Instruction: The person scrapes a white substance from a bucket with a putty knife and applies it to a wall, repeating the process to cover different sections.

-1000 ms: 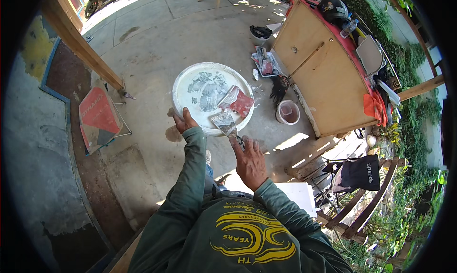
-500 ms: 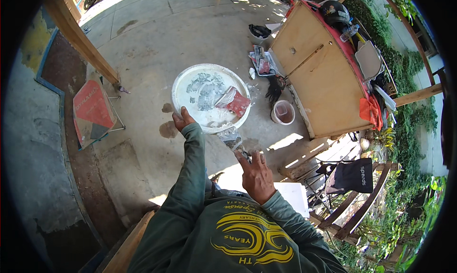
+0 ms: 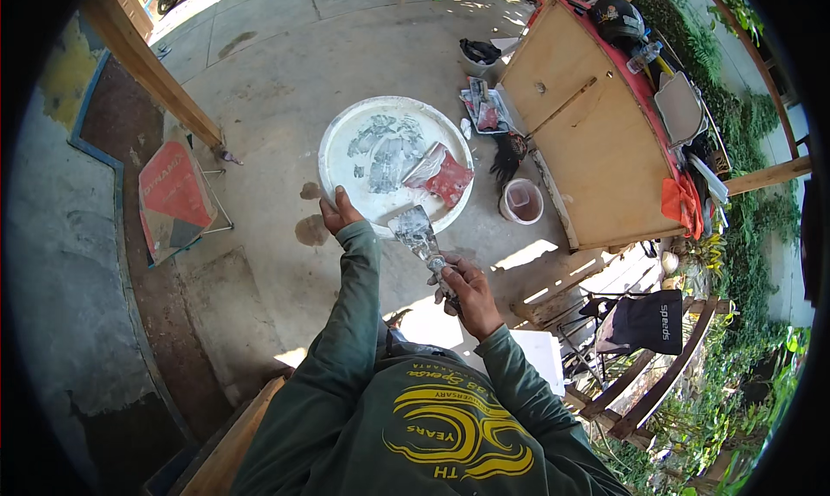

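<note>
The tray (image 3: 347, 140) is white, its middle smeared in patchy grey. The spreader (image 3: 450, 183) is red, flecked with white, its blade silvery; the scraper (image 3: 413, 228) is silvery grey, blotched white and darker grey. The shirt (image 3: 337, 427) is dark green (faded paler along the sleeves) with a bold yellow print. The floor (image 3: 268, 142) is grey with brown stains. The board (image 3: 596, 150) is plain tan, the cloth (image 3: 679, 206) orange-red, the helmet (image 3: 609, 16) mostly black. The wall (image 3: 60, 271) is mottled blue-grey, with a yellow patch and blue edging.
</note>
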`<state>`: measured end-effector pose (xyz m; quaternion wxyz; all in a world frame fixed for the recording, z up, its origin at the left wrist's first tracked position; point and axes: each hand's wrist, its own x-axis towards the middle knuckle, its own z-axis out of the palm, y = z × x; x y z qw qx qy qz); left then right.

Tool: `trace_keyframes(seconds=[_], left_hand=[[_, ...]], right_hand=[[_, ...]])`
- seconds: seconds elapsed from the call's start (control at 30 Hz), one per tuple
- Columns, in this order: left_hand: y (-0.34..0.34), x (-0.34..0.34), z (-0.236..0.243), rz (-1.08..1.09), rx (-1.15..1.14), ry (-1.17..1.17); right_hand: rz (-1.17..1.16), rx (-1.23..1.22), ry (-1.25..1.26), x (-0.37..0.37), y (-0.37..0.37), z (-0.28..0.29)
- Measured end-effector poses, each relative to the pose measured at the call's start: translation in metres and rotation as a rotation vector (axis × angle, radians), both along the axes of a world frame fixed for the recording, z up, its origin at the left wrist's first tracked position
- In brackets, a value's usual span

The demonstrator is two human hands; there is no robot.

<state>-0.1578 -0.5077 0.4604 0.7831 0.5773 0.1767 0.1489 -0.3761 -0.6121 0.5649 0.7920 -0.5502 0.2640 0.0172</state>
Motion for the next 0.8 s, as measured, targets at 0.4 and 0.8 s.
trace_keyframes(seconds=[0.4,0.8], left_hand=[[0.022,0.000,-0.007,-0.119,-0.081,-0.030],[0.027,-0.017,0.008,-0.455,-0.078,0.027]], right_hand=[[0.074,-0.633,0.030,-0.023,-0.059,0.065],[0.594,-0.781,0.072,0.026,-0.136,0.061]])
